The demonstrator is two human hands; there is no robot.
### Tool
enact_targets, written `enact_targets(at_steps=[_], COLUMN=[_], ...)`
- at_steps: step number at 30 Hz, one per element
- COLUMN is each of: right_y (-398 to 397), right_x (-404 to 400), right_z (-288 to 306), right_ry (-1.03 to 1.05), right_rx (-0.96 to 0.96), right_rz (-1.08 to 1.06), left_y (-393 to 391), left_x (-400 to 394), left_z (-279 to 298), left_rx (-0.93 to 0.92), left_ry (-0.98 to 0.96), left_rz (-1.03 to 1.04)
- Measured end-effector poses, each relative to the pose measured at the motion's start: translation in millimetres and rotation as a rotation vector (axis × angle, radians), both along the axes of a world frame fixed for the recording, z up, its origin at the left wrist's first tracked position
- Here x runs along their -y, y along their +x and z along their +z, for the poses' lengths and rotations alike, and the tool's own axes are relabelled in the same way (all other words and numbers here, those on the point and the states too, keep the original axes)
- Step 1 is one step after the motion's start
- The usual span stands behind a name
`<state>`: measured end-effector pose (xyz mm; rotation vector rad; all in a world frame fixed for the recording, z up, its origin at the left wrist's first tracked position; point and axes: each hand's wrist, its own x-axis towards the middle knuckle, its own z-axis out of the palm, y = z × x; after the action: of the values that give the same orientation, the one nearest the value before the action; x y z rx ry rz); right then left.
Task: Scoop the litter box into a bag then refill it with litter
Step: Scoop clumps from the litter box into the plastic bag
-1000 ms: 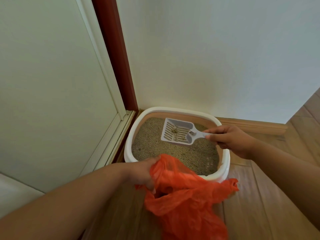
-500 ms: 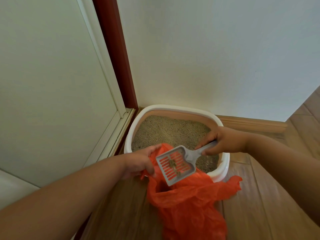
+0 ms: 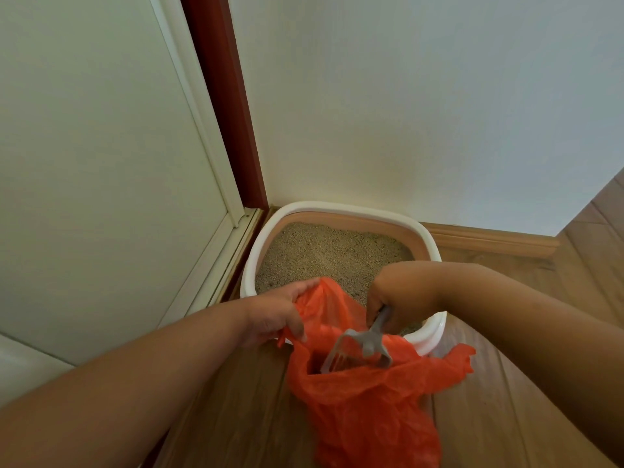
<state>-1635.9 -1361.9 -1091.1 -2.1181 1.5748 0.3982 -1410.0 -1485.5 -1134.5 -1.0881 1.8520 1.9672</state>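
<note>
Scoop-and-dump cycle, dump phase. The right hand (image 3: 401,298) grips the handle of the grey slotted litter scoop (image 3: 363,349), fingers wrapped tight around it. The scoop is tipped head-down with its slotted blade inside the mouth of the orange plastic bag (image 3: 364,393).

Change noted: a second ago the scoop was level over the litter (image 3: 324,255) with a few clumps on its slats; half a second ago it was over the bag's mouth, still carrying them. Now the blade is steeply tilted into the opening. The clumps cannot be seen from here; they have probably dropped into the bag.

The left hand (image 3: 277,315) pinches the bag's near-left rim, fingers closed on the plastic, holding the mouth open. That hold has not changed across the interval.

The bag rests on the wooden floor (image 3: 236,417), pressed against the front of the white-rimmed litter box (image 3: 337,209), which sits in the corner of the wall beside a red door frame (image 3: 223,96).

Judgement: one scoopful is delivered. The litter surface looks fairly even, with no obvious clumps showing, though the near part is hidden by arms and bag. More sifting may be needed; refilling is not yet begun, and no litter supply is in view.
</note>
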Motion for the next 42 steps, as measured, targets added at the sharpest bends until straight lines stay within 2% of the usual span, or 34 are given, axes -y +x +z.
enact_targets(at_steps=[5,8,13,16,21,23,25,28,30,33,37,42], right_y=[18,23,7,-25,-71,-76,-80,-90,-95,-95,-92,-88], right_x=[6,10,12,10,-8,-13,-15,-15,-18,-23,-29,-34], right_z=[13,19,34,35,15,-2,-21,-47,-59,-66,-74,-83], right_ry=[-0.069,-0.008,-0.039,-0.022,0.088,0.094,0.042,-0.052,-0.048,-0.042,-0.070,-0.052], right_rx=[-0.079,-0.105,0.034,0.218,0.821,0.944,0.872,0.512,0.343,0.254,0.081,0.045], right_rz=[0.021,0.028,-0.143,-0.342,-0.827,-0.964,-1.081,-1.138,-1.126,-1.124,-0.992,-0.917], left_y=[2,4,7,7,8,9,7,3,1,0,0,-1], left_x=[0,2,6,11,15,15,15,11,9,7,5,5], left_z=[2,1,0,-6,-11,-12,-14,-15,-16,-17,-17,-18], left_rx=[-0.005,-0.003,-0.007,0.019,0.032,0.050,0.064,0.067,0.069,0.080,0.080,0.082], left_ry=[-0.014,-0.017,-0.038,-0.061,-0.055,-0.062,-0.053,-0.051,-0.064,-0.070,-0.049,-0.042], left_rz=[-0.035,-0.029,0.003,0.045,0.108,0.108,0.106,0.094,0.078,0.065,0.055,0.043])
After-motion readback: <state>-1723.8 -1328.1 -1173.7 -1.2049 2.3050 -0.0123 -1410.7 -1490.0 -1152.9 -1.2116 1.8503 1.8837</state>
